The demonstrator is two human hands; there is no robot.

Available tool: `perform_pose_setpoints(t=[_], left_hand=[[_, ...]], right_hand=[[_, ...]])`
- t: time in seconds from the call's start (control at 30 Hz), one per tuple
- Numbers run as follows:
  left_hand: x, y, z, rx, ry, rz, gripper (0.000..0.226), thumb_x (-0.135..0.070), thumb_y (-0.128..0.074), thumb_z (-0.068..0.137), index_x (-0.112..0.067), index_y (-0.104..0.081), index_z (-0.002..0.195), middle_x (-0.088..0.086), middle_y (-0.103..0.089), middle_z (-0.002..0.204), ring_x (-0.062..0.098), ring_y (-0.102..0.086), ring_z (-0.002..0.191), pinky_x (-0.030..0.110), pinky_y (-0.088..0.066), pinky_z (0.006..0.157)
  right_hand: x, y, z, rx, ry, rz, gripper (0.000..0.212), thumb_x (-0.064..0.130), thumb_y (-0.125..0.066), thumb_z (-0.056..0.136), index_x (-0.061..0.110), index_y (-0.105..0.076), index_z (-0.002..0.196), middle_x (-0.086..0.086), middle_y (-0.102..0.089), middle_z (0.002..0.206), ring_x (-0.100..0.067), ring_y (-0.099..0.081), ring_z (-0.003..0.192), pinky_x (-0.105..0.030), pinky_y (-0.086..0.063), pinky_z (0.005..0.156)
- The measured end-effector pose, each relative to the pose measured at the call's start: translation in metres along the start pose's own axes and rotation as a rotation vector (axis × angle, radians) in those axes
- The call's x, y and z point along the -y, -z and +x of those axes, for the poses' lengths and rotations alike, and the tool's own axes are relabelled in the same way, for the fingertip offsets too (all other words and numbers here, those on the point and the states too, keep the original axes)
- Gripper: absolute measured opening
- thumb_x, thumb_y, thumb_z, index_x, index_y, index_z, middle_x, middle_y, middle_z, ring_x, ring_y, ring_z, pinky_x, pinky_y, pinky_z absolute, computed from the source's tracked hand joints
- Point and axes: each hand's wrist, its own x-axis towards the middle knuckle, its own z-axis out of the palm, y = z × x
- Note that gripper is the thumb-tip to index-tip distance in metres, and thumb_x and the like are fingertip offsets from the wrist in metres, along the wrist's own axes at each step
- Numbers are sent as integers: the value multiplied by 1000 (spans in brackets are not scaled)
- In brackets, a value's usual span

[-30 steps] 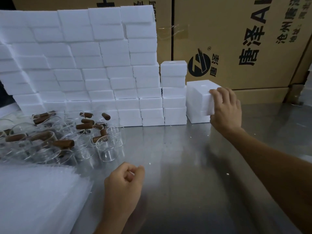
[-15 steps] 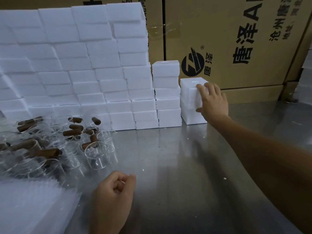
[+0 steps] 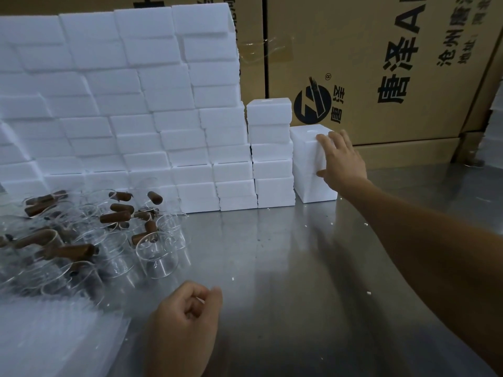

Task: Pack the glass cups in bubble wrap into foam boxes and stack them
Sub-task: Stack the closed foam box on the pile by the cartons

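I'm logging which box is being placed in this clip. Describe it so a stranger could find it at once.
Find the white foam wall against the cardboard cartons on the steel table. Off its right end stands a five-box column, then a shorter stack. That last stack is the one: lowest, rightmost, with the right hand flat against its side.

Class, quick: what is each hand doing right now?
Left hand: curled into a loose fist above the table, holding nothing visible.
Right hand: fingers straight, pressing the side of the foam box.
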Motion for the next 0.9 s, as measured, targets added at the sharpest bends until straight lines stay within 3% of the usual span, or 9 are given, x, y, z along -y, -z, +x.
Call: perform_pose_setpoints(t=[0.3, 0.4, 0.57, 0.7, 0.83, 0.9], left_hand=[[-1, -2, -1, -23, -21, 26, 21, -19, -75, 80, -30, -63, 67, 4, -59, 44, 20, -60, 50, 35, -48, 63], [-1, -1, -1, -18, -11, 37, 23, -18, -76, 80, -20, -62, 62, 5, -59, 44, 22, -58, 48, 32, -44, 60], [-2, -1, -1, -14, -7, 62, 26, -20, -76, 79, -14, -62, 59, 4, -59, 45, 17, -58, 51, 28, -41, 57], [-2, -1, -1, -11, -6, 76, 28, -20, -77, 79, -14, -60, 57, 5, -59, 45, 15, -58, 54, 26, -41, 58], [-5, -1, -1, -14, 5, 80, 30, -18, -77, 79, -13, -59, 56, 5, -58, 44, 19, -60, 51, 27, -41, 59], [-6, 0, -1, -9, 11, 88, 28, -17, -76, 79, -12, -60, 57, 6, -58, 44, 18, -59, 52, 27, -43, 60]], right_hand=[[1, -1, 1, 29, -22, 37, 84, 17, -77, 83, 23, -26, 150, -4, -19, 161, -29, 1, 153, -47, -39, 108], [2, 2, 2, 57, -54, 43, 84, 10, -73, 83, 25, -25, 150, -1, -17, 161, -27, 1, 153, -48, -44, 103], [8, 22, 16, 164, -117, 92, 80, 13, -69, 77, 25, -34, 148, -2, -34, 153, -25, -25, 145, -55, -34, 109], [16, 41, 25, 283, -148, 84, 72, 13, -63, 82, 23, -37, 148, -6, -39, 152, -29, -33, 140, -56, -27, 112], [39, 50, 22, 53, -219, 219, 70, 10, -63, 78, 19, -38, 143, -11, -44, 140, -31, -41, 128, -49, -34, 105], [54, 58, 21, -103, -158, 302, 72, 8, -62, 72, 19, -38, 140, -9, -44, 135, -29, -44, 120, -44, -38, 100]])
